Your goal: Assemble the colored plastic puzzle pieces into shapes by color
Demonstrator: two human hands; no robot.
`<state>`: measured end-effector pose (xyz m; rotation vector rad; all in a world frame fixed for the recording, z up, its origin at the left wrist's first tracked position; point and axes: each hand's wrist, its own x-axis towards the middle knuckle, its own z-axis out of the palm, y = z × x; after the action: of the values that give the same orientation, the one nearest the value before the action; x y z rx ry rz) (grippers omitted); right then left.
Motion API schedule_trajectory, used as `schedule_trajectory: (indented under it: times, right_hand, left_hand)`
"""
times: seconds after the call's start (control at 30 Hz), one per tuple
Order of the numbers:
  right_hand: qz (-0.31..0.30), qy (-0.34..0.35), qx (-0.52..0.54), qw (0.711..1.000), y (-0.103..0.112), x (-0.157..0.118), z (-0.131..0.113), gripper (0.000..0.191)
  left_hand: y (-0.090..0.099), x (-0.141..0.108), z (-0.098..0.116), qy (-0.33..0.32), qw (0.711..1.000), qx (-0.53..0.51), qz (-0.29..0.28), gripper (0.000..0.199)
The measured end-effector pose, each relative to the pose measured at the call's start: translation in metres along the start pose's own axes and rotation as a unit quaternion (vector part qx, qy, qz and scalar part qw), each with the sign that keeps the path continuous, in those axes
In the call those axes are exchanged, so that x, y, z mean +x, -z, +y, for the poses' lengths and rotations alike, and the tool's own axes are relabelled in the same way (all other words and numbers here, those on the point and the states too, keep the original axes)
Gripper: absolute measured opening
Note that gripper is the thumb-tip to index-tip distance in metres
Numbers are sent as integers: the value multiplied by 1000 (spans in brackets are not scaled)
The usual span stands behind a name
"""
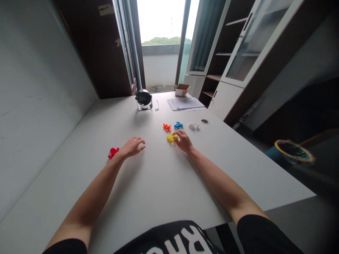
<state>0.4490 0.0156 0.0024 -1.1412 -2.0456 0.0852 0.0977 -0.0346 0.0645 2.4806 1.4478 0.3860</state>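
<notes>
On the white table (156,190), my left hand (133,146) hovers with thumb and fingers apart, holding nothing. Just left of its wrist lies a pile of red pieces (113,152); a bit of green shows beside it, mostly hidden by the hand. My right hand (182,140) is at the yellow pile (171,138), its fingertips over the right side of the pieces; whether it grips one cannot be made out. Behind it are an orange pile (166,127), a blue pile (178,125) and a white pile (193,126).
A round black device on a stand (143,99) is at the table's back, near a small bent object (157,105). Papers (185,103) and an open cardboard box (181,90) lie back right. A cable hole (204,121) and a bin (293,151) are to the right.
</notes>
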Motion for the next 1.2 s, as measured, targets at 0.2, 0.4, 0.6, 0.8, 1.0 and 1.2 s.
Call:
schedule_trajectory:
  times: [0.2, 0.4, 0.6, 0.8, 1.0, 1.2]
  right_hand:
    - [25, -31, 20, 999, -4, 3, -3, 18]
    - [30, -44, 39, 998, -7, 6, -9, 15]
    - [48, -19, 81, 995, 6, 14, -56, 14]
    - [-51, 34, 166, 984, -10, 2, -103, 14]
    - [-127, 61, 188, 972, -31, -13, -102, 14]
    - [-96, 24, 213, 972, -32, -10, -94, 14]
  left_hand:
    - [11, -82, -33, 54, 991, 121, 32, 49]
    - [0, -119, -52, 109, 985, 126, 46, 62]
    - [-14, -78, -68, 100, 987, 100, 72, 57]
    - [-19, -14, -69, 103, 987, 85, 89, 52]
    - [-33, 28, -42, 110, 983, 57, 135, 42]
    - [-43, 45, -22, 125, 974, 43, 182, 31]
